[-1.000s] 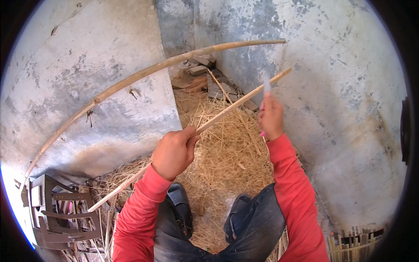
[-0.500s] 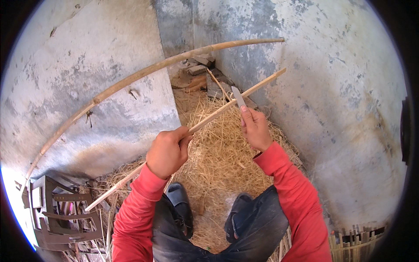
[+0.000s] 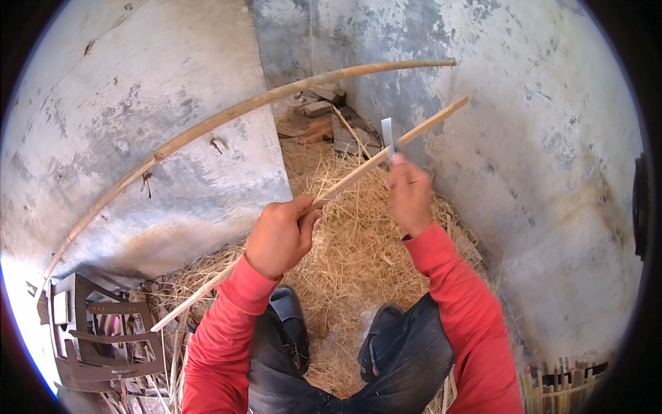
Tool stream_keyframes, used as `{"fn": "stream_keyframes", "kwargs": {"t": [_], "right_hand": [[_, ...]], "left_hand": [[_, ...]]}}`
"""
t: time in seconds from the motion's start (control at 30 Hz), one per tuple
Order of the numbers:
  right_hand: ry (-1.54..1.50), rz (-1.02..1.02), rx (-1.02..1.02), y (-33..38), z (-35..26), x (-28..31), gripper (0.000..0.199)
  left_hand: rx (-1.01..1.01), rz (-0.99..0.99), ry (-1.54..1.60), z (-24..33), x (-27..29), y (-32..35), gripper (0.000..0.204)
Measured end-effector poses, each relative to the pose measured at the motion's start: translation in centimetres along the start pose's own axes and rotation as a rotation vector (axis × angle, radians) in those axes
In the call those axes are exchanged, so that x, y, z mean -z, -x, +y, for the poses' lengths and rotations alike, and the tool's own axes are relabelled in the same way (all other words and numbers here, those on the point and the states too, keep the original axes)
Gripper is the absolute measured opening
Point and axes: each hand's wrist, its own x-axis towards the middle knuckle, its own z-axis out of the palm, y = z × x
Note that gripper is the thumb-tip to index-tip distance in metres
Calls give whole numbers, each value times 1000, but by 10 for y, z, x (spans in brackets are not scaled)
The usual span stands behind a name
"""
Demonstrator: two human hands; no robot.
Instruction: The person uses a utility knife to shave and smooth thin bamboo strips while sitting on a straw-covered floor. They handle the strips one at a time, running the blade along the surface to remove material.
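Observation:
A long, pale wooden strip [image 3: 358, 171] runs slantwise from the lower left up to the right. My left hand [image 3: 281, 233] is closed round its middle, with the near end passing under my forearm. In my right hand [image 3: 412, 193] is a knife [image 3: 387, 134], its flat grey blade pointing up and lying across the strip's far part. Motion blurs the right fingers a little, and the knife's handle is hidden inside them.
A long bent bamboo pole [image 3: 227, 117] arches in front of the left wall [image 3: 158, 76]. Shavings [image 3: 365, 241] heap on the floor around my feet. Broken bricks [image 3: 321, 107] lie in the corner. A dark wooden frame [image 3: 114, 376] stands at lower left, a slatted basket [image 3: 562, 386] at lower right.
Both hands and the strip have shifted slightly right, the left hand also a little up. My knife has moved outward along the strip, and its blade stands more upright.

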Motion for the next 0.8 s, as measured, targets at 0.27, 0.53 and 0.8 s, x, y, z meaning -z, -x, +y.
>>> {"fn": "stream_keyframes", "kwargs": {"t": [0.27,0.53,0.8], "right_hand": [[73,-13,55,2,10,5,48],[-77,-153,-23,32,-16,-31,38],[-356,-74,-405,5,-23,2,29]], "left_hand": [[-14,-9,-32,-3,-5,1,9],[-18,-21,-84,-11,-8,1,9],[-5,-143,-26,-11,-6,2,7]]}}
